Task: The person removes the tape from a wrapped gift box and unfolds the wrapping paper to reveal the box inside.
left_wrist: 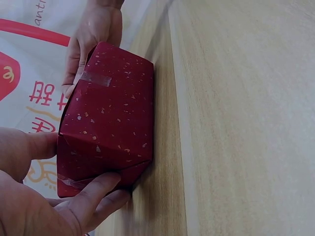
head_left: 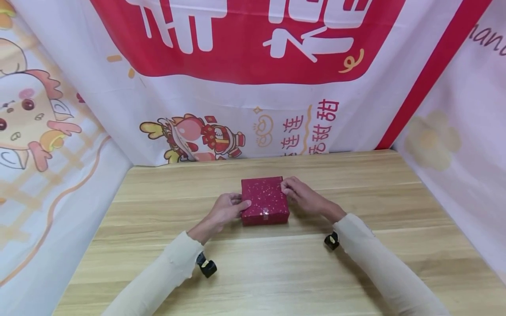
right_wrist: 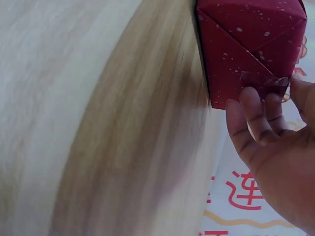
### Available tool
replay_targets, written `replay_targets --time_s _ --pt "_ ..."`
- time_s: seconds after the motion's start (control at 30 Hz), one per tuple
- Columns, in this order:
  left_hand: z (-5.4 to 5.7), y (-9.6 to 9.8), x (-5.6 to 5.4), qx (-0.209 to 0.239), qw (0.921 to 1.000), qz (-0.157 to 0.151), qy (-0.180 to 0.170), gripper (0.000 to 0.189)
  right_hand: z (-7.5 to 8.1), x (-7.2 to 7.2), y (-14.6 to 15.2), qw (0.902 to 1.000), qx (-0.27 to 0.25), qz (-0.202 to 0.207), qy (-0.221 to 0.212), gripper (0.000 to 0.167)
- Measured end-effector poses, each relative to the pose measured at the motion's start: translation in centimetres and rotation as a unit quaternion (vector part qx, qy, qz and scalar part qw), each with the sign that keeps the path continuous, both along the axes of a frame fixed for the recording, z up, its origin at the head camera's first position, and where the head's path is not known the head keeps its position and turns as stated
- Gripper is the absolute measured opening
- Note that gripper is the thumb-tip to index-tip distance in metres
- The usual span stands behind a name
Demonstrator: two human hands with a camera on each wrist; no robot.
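A gift box (head_left: 264,197) wrapped in dark red paper with gold and white flecks sits on the wooden table. My left hand (head_left: 227,210) grips its left end, thumb on the top edge and fingers against the side, as the left wrist view shows. At the opposite end, my right hand (head_left: 299,193) holds the box near its far right corner. In the right wrist view, bent fingers (right_wrist: 252,105) touch the folded end flap beside a strip of clear tape (right_wrist: 261,79), with the thumb at the top edge. Another piece of clear tape (left_wrist: 96,78) lies across the front edge.
The light wooden table (head_left: 253,272) extends around the box. A printed white and red cloth (head_left: 253,66) hangs at its back edge, with more cloth on both sides. A small black device (head_left: 207,265) is on the left wrist, another (head_left: 332,241) on the right.
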State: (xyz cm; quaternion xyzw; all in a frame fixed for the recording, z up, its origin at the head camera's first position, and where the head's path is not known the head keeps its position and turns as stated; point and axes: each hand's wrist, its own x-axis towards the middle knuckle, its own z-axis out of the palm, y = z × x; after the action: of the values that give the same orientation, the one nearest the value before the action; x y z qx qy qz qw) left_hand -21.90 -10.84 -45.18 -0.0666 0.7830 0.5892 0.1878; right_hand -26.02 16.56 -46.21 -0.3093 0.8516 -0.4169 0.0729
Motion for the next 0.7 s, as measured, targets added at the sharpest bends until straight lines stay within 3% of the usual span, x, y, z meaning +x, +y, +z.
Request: replay_targets --time_s 0.17,0.27,0.37,0.5,0.7 --pt "0.13 -0.07 0.04 -0.003 1.0000 -0.001 0.000 0.056 0.20 0.09 0.79 0.9940 -0.057 0.008 -0.093 0.015" --pt "0.22 -0.13 0.08 -0.004 1.0000 0.003 -0.001 0.056 0.58 0.19 0.94 0.9910 -0.070 -0.009 -0.113 0.023" --pt "0.29 -0.15 0.10 -0.004 1.0000 0.004 0.000 0.056 0.90 0.21 0.76 0.9936 -0.069 -0.020 -0.088 0.025" --pt "0.21 -0.11 0.08 -0.004 1.0000 0.000 -0.001 0.057 0.83 0.14 0.49 0.9965 -0.062 -0.024 -0.052 0.016" --pt "0.14 -0.02 0.11 -0.002 1.0000 0.000 0.001 0.058 0.76 0.11 0.17 0.9975 -0.036 -0.047 -0.039 0.007"
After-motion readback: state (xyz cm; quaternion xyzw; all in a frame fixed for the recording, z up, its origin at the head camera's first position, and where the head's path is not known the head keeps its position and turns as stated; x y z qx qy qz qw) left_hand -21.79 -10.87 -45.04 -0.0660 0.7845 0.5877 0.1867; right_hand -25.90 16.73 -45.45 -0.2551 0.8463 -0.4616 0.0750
